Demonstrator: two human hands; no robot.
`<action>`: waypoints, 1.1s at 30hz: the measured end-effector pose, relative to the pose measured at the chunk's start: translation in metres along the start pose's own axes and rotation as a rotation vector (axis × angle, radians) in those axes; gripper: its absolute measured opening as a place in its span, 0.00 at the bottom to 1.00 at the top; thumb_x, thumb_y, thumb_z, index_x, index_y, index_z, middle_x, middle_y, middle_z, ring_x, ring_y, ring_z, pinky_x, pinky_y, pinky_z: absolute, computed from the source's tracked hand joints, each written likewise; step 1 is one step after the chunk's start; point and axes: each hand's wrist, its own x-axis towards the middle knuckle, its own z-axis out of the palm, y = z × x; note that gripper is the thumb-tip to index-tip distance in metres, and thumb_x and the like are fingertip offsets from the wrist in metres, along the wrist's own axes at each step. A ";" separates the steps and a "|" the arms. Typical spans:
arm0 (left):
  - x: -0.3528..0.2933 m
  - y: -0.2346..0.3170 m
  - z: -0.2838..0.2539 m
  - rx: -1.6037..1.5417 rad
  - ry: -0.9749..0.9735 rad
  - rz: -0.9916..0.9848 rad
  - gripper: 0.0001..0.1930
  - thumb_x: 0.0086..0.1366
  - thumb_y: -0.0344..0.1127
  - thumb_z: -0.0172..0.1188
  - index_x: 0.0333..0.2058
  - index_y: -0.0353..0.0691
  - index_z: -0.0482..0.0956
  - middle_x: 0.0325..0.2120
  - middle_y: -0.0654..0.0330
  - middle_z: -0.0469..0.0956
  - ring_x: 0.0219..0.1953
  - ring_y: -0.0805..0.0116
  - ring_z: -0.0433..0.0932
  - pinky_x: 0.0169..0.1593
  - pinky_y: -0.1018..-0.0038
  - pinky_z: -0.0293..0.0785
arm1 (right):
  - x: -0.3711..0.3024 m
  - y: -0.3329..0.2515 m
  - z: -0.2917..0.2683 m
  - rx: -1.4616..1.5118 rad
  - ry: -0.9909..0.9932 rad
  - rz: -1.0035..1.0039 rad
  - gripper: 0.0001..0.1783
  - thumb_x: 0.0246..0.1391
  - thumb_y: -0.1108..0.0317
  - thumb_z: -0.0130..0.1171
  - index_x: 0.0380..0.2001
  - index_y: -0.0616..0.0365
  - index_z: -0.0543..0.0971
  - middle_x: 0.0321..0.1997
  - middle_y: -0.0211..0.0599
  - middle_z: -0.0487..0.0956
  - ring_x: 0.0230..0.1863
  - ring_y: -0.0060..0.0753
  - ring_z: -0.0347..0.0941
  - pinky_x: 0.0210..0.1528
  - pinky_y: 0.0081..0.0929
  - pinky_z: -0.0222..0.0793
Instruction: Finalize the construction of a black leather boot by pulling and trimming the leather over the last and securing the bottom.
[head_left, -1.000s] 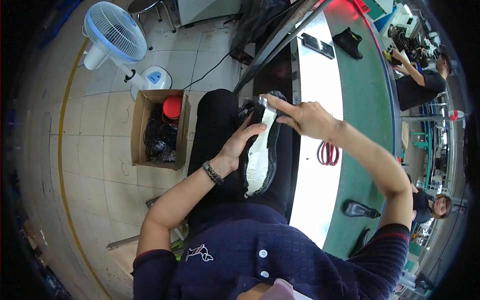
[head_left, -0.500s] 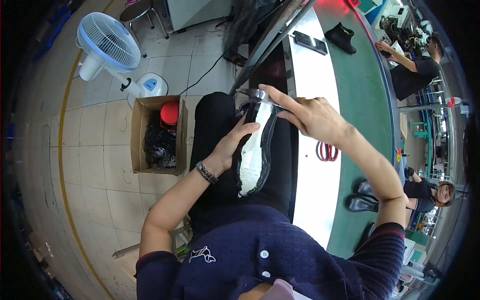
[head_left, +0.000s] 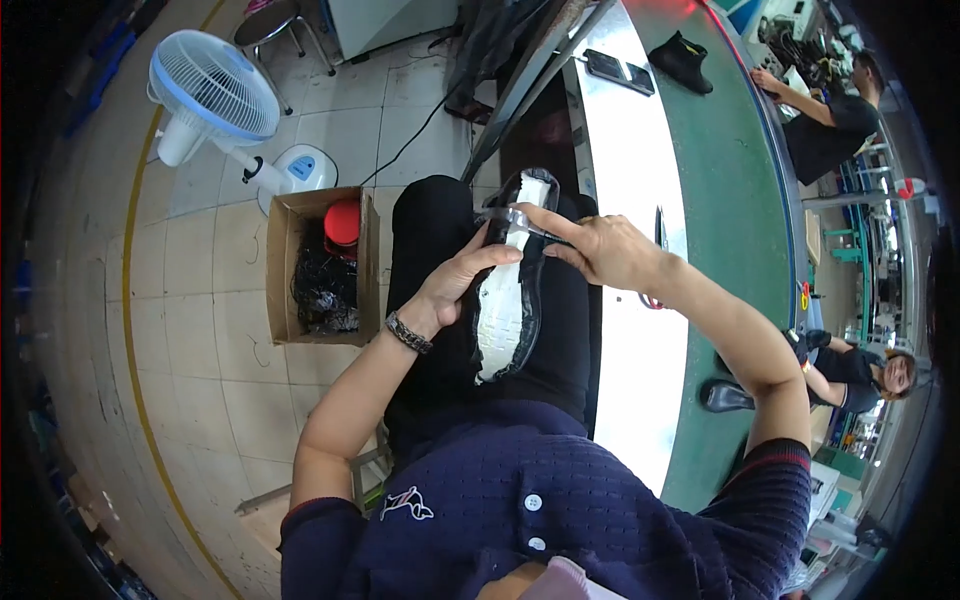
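A black shoe upper (head_left: 502,315) lies sole side up on my lap, its white insole board showing inside a folded black edge. My left hand (head_left: 455,283) grips it from the left, thumb resting on the white board, the other fingers hidden beneath. My right hand (head_left: 618,250) is closed on a hammer (head_left: 508,216), its index finger stretched along toward the metal head. That head sits over the upper third of the shoe, against or just above the board; contact cannot be made out. Most of the hammer's handle is hidden by my hand.
On my right runs a white worktop (head_left: 640,400) with phones (head_left: 618,70) and partly covered red-handled scissors (head_left: 652,300). Beyond it, a green belt (head_left: 735,240) carries black boots (head_left: 683,62). At left stand a carton (head_left: 275,270) and a fan (head_left: 215,90). Two people sit across.
The hammer head and my right hand have moved down the shoe, away from its far end. Along the belt, the lower boots have shifted, and a person's hand now reaches near them.
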 end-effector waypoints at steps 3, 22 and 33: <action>-0.007 0.001 0.006 0.000 0.054 0.007 0.38 0.56 0.36 0.66 0.63 0.43 0.57 0.42 0.63 0.73 0.43 0.75 0.75 0.50 0.75 0.72 | 0.000 -0.011 -0.014 -0.191 -0.165 0.049 0.35 0.62 0.56 0.51 0.69 0.35 0.50 0.16 0.39 0.74 0.13 0.38 0.72 0.18 0.34 0.68; -0.016 -0.021 0.006 -0.077 -0.005 0.102 0.43 0.55 0.47 0.69 0.64 0.42 0.56 0.50 0.61 0.70 0.52 0.69 0.71 0.56 0.71 0.69 | -0.015 -0.015 0.001 0.036 -0.116 0.063 0.33 0.62 0.58 0.50 0.68 0.40 0.53 0.08 0.37 0.68 0.10 0.40 0.69 0.19 0.37 0.67; -0.028 -0.053 -0.002 -0.419 -0.176 0.132 0.33 0.71 0.57 0.40 0.69 0.52 0.43 0.63 0.59 0.62 0.65 0.64 0.61 0.65 0.63 0.61 | -0.042 -0.042 0.003 -0.495 0.013 -0.189 0.38 0.59 0.76 0.44 0.67 0.20 0.55 0.52 0.62 0.73 0.45 0.48 0.78 0.34 0.25 0.79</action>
